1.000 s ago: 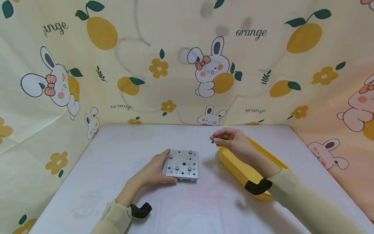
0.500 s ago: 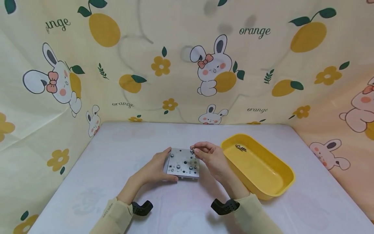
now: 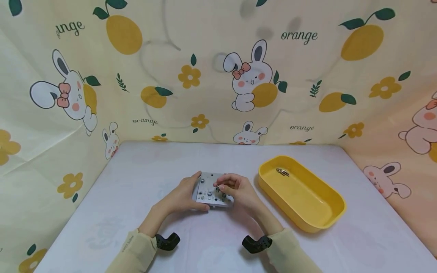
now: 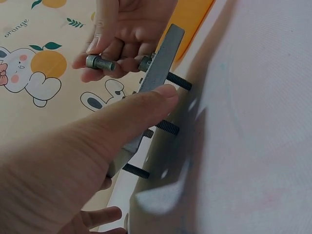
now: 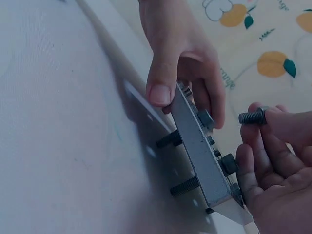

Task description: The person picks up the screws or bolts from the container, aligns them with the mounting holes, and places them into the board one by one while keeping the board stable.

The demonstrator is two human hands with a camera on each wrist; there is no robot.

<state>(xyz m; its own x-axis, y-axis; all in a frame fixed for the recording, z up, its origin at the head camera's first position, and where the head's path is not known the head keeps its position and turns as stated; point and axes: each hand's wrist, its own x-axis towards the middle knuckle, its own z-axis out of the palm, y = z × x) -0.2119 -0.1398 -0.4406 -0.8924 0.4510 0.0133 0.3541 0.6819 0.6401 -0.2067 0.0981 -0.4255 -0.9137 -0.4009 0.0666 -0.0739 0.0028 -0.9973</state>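
Silver threaded metal bolt (image 4: 101, 63), head view's lower centre, is pinched in right grip (image 3: 241, 191); left grip (image 3: 181, 196) holds square silver metal plate (image 3: 208, 185).

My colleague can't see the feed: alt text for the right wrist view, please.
The right hand pinches a bolt, clear of a metal plate; the left hand grips the plate, and threaded shanks jut from its underside.

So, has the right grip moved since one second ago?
Yes: in the head view, the right grip went left, away from the yellow tray, to above the metal plate.
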